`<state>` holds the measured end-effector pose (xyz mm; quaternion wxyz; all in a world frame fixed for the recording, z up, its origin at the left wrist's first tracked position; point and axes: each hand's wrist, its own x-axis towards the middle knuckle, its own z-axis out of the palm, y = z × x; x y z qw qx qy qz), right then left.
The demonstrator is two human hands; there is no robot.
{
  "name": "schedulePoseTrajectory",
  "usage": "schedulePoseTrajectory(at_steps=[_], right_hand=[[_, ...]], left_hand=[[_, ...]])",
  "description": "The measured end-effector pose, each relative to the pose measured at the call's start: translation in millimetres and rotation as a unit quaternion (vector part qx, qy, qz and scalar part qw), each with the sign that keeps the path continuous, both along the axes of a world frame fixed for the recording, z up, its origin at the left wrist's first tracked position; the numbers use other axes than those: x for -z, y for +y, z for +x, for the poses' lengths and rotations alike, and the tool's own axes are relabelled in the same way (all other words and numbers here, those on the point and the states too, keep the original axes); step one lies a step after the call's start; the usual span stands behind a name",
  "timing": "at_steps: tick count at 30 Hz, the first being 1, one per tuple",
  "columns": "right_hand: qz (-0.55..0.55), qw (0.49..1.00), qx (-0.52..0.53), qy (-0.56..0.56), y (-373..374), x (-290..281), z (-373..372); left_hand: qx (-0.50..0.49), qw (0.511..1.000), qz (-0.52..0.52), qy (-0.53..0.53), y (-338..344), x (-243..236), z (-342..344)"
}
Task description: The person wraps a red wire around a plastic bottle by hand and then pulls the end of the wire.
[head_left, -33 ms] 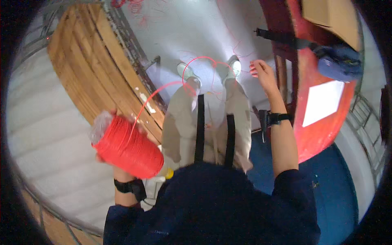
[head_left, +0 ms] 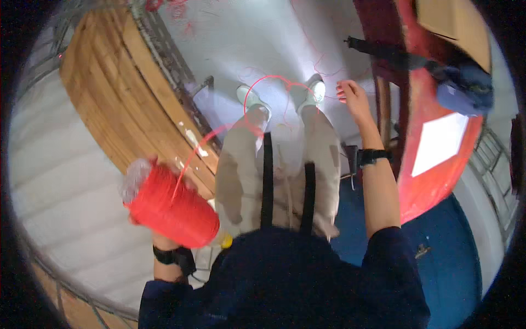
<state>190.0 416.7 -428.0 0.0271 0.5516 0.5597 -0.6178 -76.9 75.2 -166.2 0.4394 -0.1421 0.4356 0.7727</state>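
My left hand (head_left: 133,219) is wrapped round a large spool of red string (head_left: 174,205) from beneath, and most of its fingers are hidden. Clear crumpled plastic (head_left: 135,178) sticks out at the spool's upper end, and a yellow tip (head_left: 226,240) shows near the lower end. From the spool a loose red strand (head_left: 268,77) rises and loops in the air above my shoes. Farther right, my right hand (head_left: 353,98) is held out with its fingers curled together. A thin stretch of the strand appears to reach its fingertips.
A slatted wooden bench (head_left: 104,82) stands at left. On the right is a red table (head_left: 438,181) bearing a white sheet (head_left: 440,143), a dark blue bag (head_left: 466,93) with a black strap, and a cardboard box (head_left: 457,24). Loose red string (head_left: 178,10) lies on the pale floor.
The view has shifted slightly, so the table and bench sit a little differently in it. The spool has tipped and dropped slightly in my left hand. My right hand stays almost still.
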Motion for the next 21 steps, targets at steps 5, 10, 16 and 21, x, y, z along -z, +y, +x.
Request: schedulePoseTrajectory(at_steps=[5, 10, 16, 21], right_hand=[[-0.06, 0.995, 0.023, -0.071, -14, 221, 34], [0.004, 0.976, -0.154, -0.151, -74, 371, 13], [0.079, 0.974, 0.006, -0.214, -114, 480, -9], [-0.076, 0.953, 0.289, -0.054, -123, 489, -75]], left_hand=[[0.053, 0.994, -0.054, -0.076, -11, 119, 10], [0.094, 0.986, -0.06, -0.128, -41, 196, 15], [0.149, 0.979, -0.028, -0.134, -64, 263, 0], [0.202, 0.974, 0.009, -0.102, -99, 302, -36]])
